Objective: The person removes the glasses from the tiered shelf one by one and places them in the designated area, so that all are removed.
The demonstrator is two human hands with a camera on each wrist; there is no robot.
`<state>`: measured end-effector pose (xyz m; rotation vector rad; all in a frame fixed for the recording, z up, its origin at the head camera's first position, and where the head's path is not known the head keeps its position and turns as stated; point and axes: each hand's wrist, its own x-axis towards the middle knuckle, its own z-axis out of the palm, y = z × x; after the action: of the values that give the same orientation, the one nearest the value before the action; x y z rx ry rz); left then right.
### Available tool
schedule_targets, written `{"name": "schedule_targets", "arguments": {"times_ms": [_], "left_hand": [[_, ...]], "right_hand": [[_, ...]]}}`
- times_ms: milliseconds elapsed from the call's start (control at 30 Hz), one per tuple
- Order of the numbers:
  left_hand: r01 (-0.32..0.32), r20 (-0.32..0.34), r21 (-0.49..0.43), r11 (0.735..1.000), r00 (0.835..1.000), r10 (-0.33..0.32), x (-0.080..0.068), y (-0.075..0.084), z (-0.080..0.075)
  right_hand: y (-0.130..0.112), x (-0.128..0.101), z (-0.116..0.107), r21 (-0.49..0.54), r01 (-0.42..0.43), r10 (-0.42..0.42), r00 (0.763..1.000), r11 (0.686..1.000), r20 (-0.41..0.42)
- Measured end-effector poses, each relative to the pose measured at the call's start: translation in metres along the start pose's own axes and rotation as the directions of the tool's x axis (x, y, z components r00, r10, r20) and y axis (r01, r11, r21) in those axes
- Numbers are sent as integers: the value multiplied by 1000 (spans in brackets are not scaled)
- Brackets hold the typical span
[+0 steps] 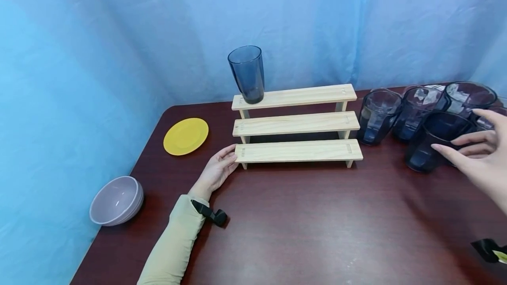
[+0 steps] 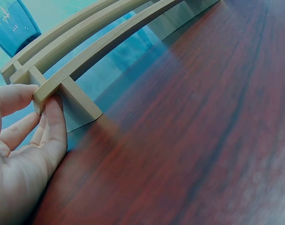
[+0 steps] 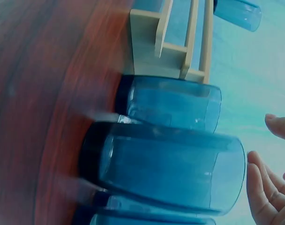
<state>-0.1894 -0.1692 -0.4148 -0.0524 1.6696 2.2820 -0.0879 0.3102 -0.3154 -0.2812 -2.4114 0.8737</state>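
A three-tier wooden stand (image 1: 297,151) stands toward the back of the table. My left hand (image 1: 215,173) pinches the left end of its lowest board; the left wrist view shows the thumb on top and fingers (image 2: 55,117) underneath. One blue-tinted drinking glass (image 1: 249,76) is upright on the left end of the top board. At the right, my right hand (image 1: 489,153) has thumb and fingers spread beside the nearest of several similar glasses (image 1: 424,151). In the right wrist view the fingers are apart from the rim of that glass (image 3: 170,168).
Glasses (image 1: 378,118) cluster at the stand's right, close to its end. A yellow plate (image 1: 186,136) lies on the left of the dark red-brown table (image 1: 309,223). Pale bowls (image 1: 119,201), seemingly stacked, sit by the left edge. Blue cloth (image 1: 297,25) hangs behind and at the left.
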Motion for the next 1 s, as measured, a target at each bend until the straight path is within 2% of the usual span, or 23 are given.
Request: {"name": "schedule_targets", "arguments": {"times_ms": [100, 400, 700, 867, 1000], "left_hand": [[3, 2, -8, 1000, 1000, -3, -1, 0, 0], [4, 11, -14, 1000, 1000, -4, 1, 0, 2], [-4, -1, 12, 1000, 1000, 4, 0, 3, 1], [3, 6, 19, 1000, 1000, -3, -1, 3, 1], [-3, 14, 6, 1000, 1000, 3, -2, 4, 2]], "right_hand": [[-5, -1, 3, 20, 94, -95, 995, 995, 36], [-30, 4, 18, -18, 181, -177, 978, 983, 113], [-58, 24, 52, 211, 134, -174, 967, 968, 184], [-75, 31, 72, 249, 141, -196, 958, 958, 211], [-90, 39, 88, 304, 144, -209, 959, 942, 192]]}}
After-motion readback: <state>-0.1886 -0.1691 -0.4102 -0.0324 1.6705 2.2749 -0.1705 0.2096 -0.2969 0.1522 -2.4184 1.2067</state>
